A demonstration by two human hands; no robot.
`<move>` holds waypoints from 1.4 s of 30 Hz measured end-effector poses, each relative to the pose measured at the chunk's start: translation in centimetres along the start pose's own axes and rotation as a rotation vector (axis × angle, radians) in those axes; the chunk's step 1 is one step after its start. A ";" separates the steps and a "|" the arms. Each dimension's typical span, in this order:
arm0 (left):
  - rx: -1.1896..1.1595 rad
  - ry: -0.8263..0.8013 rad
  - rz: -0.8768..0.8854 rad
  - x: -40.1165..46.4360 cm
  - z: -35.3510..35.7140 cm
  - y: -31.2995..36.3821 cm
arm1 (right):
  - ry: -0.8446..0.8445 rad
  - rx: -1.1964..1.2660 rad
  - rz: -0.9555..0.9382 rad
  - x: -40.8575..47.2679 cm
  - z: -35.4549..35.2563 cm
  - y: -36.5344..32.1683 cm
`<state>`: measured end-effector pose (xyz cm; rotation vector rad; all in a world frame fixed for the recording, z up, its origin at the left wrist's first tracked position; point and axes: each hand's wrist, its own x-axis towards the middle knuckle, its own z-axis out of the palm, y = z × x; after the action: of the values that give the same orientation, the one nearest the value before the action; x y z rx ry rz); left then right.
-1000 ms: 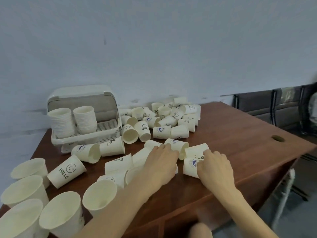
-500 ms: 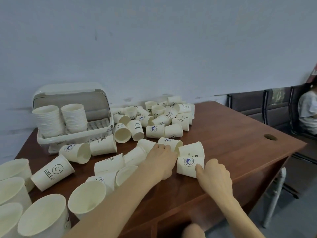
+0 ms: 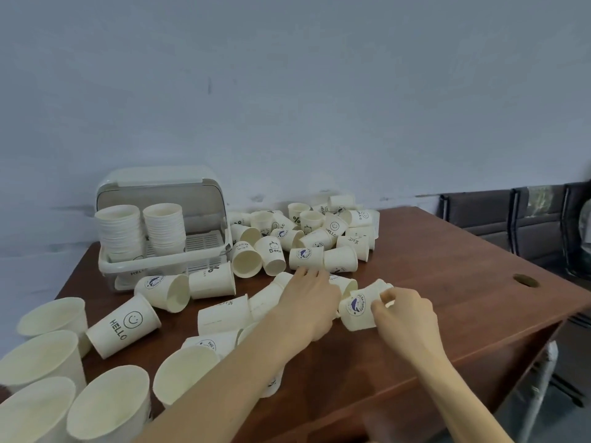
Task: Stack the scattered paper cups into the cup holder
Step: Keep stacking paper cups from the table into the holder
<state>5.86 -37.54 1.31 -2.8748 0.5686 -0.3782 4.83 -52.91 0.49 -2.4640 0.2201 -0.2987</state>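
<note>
right hand (image 3: 403,318) pinches a tapered paper cup (image 3: 356,310); left hand (image 3: 308,303) lies flat, fingers relaxed.

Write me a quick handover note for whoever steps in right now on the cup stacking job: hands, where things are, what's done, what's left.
Right hand: pinches a whale-logo cup lying on the table.
Left hand: rests on the cups at mid-table; its grip cannot be made out.
Cup holder: back left, lid up, with two stacks inside.
Done: those two stacks.
Left: the pile to the right of the holder, loose cups mid-table, and the larger cups at front left.
</note>
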 end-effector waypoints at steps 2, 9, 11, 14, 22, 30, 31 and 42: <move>-0.011 0.033 -0.012 -0.2 -0.6 -0.4 | 0.019 -0.018 -0.049 0.1 -0.3 -1.0; -0.008 0.135 -0.114 -0.9 -2.7 -3.3 | 0.149 -0.051 -0.219 1.2 -0.5 -4.1; -0.008 0.160 -0.154 -1.2 -3.4 -4.7 | 0.178 -0.049 -0.282 1.6 0.1 -5.1; -0.017 0.207 -0.207 -2.0 -4.1 -7.1 | 0.191 -0.047 -0.379 1.8 1.3 -7.0; 0.005 0.248 -0.394 -5.5 -4.5 -14.8 | 0.110 -0.105 -0.642 2.1 6.6 -14.1; 0.043 0.245 -0.665 -9.7 -3.7 -22.3 | 0.010 -0.042 -0.764 3.9 10.9 -22.8; 0.042 0.252 -0.701 -10.1 -3.6 -23.0 | -0.001 -0.024 -0.769 4.2 11.5 -24.0; 0.074 0.480 -0.862 -12.8 -2.4 -28.6 | 0.003 -0.115 -0.952 6.9 18.4 -32.4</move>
<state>3.72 -6.76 7.42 -2.7903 -0.6678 -1.1814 19.09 -18.52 7.39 -2.5077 -0.9846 -0.6896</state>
